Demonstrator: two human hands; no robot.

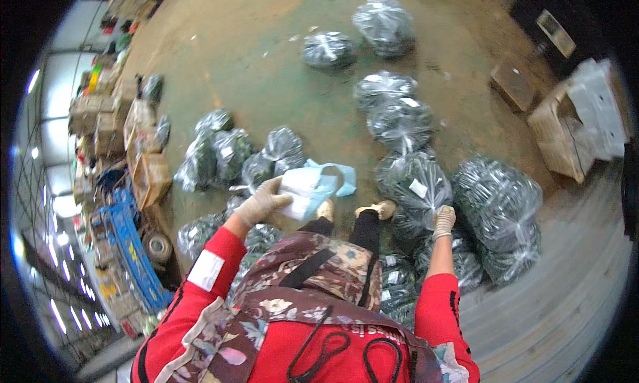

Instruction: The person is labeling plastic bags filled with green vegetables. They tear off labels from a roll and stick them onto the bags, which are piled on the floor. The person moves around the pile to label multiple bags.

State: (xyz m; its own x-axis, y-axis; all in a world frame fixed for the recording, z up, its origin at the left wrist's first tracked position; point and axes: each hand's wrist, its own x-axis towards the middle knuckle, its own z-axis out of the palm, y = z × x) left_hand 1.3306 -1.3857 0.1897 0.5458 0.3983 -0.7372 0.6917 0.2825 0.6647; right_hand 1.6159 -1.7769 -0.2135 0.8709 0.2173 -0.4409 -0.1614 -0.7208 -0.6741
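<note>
My left hand point(264, 201), in a pale glove, grips a stack of white labels on light blue backing point(304, 189), whose strip curls out to the right. My right hand point(444, 220), gloved too, is closed on the gathered top of a clear plastic bag point(412, 183) holding dark green contents and bearing a white label. Right of that hand stands a larger filled bag point(494, 203). Several more filled bags point(229, 153) sit on the floor to the left, some touching one another. Labelled bags point(394, 278) also lie between my legs and my right arm.
A row of filled bags point(384, 88) runs away ahead on the floor. At the right are a crate with plastic sheeting point(559, 130) and a brown box point(514, 83). A blue wheeled vehicle point(130, 248) and stacked cartons point(95, 108) stand at the left.
</note>
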